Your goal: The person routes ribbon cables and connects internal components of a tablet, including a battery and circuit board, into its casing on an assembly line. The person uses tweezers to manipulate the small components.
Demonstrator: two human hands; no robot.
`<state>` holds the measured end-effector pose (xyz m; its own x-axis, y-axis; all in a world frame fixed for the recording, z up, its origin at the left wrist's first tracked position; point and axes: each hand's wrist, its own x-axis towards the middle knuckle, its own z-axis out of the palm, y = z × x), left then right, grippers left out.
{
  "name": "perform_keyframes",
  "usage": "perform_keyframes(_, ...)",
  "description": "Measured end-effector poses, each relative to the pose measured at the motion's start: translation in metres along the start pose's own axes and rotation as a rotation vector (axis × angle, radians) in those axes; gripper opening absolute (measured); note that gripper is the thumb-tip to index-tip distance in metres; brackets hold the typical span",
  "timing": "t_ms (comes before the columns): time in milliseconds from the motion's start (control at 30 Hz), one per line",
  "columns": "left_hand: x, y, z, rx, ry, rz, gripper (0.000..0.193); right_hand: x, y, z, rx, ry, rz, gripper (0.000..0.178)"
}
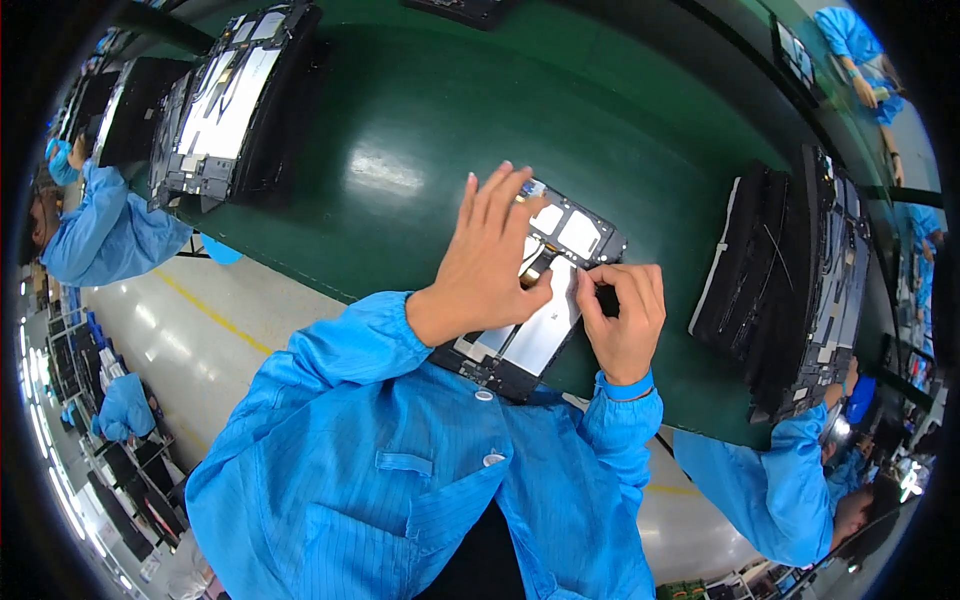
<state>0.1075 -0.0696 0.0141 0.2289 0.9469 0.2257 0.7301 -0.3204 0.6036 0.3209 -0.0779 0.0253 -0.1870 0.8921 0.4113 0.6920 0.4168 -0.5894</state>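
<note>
An opened tablet-like device (545,325) lies tilted in front of me on the green bench, its silver battery cells and dark circuit parts bare. Over its left side spreads my left hand (480,260), fingers stretched toward the top edge and thumb bent down near a small dark ribbon connector (540,265). At the right edge of the device, my right hand (628,315) has thumb and index finger pinched together by the board. Whatever lies between those fingertips is too small to make out.
A stack of similar opened devices (225,110) stands at the far left of the green bench (400,120). More dark panels and devices (780,270) stand on the right. Another device (460,8) sits at the far edge. Blue-clad co-workers sit on both sides.
</note>
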Motion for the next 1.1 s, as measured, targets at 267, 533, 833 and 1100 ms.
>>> perform_keyframes(267, -0.001, -0.014, -0.013, -0.127, -0.065, 0.048, 0.082, -0.021, 0.015, -0.008, 0.327, -0.034, 0.393, 0.016)
perform_keyframes(533, -0.004, -0.007, -0.016, 0.142, -0.286, 0.391, 0.075, -0.024, 0.028, -0.005, 0.673, -0.002, 0.525, 0.025)
perform_keyframes(833, 0.0, -0.005, -0.013, 0.117, -0.338, 0.413, 0.07, -0.024, 0.029, -0.011, 0.678, -0.062, 0.5, 0.024)
perform_keyframes(1100, 0.0, -0.006, -0.011, 0.113, -0.33, 0.433, 0.07, -0.024, 0.032, -0.012, 0.675, -0.084, 0.504, 0.024)
